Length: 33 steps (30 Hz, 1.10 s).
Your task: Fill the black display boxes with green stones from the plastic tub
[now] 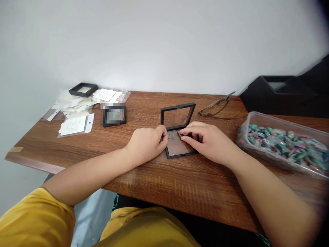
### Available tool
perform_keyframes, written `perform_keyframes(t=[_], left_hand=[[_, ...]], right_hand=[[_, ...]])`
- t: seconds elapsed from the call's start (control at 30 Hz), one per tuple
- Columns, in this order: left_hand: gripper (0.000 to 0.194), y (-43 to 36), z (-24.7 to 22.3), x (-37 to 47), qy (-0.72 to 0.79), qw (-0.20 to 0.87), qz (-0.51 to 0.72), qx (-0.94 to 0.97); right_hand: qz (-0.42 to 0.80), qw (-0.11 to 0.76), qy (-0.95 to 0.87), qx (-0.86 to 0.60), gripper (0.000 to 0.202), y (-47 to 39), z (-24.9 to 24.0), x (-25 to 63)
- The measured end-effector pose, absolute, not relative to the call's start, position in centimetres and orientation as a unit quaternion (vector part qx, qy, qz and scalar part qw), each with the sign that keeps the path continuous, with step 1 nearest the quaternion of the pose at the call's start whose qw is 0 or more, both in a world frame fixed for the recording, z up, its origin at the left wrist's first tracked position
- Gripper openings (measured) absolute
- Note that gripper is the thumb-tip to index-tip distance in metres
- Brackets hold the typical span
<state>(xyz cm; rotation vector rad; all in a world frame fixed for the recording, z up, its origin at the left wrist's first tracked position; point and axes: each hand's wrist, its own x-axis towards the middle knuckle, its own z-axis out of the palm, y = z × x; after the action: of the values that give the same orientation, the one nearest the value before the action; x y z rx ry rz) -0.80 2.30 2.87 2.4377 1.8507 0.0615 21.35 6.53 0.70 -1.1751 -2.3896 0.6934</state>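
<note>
A black hinged display frame (180, 155) lies open on the wooden table, its lid (178, 116) tilted up at the back, with clear film in both halves. My left hand (150, 142) is closed at the frame's left edge, its fingertips beside a small greenish stone (172, 136) on the film. What those fingers hold, if anything, is hidden. My right hand (205, 140) reaches over the frame's right side, thumb and index finger pinched on a small dark stone (179, 134) just above or on the film.
Eyeglasses (218, 103) lie behind my right hand. A clear plastic tub (243, 135) of colourful stones stands right, before a black box (269, 99). At left are a second black frame (123, 118), a smaller black tray (83, 90) and bagged cards (73, 126).
</note>
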Motion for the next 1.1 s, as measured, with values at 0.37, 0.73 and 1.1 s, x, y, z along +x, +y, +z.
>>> perform_keyframes(t=[0.37, 0.73, 1.1], left_hand=[[0.024, 2.32, 2.71, -0.86, 0.601, 0.013, 0.024, 0.799], [0.029, 2.14, 2.81, -1.07, 0.577, 0.004, 0.025, 0.816], [0.031, 2.3, 2.94, -1.21, 0.567, 0.028, 0.04, 0.822]], right_hand=[[0.242, 0.197, -0.853, -0.418, 0.019, 6.49, 0.65, 21.39], [0.236, 0.197, -0.855, -0.417, 0.019, 6.55, 0.67, 21.38], [0.233, 0.202, -0.857, -0.414, 0.018, 6.53, 0.71, 21.35]])
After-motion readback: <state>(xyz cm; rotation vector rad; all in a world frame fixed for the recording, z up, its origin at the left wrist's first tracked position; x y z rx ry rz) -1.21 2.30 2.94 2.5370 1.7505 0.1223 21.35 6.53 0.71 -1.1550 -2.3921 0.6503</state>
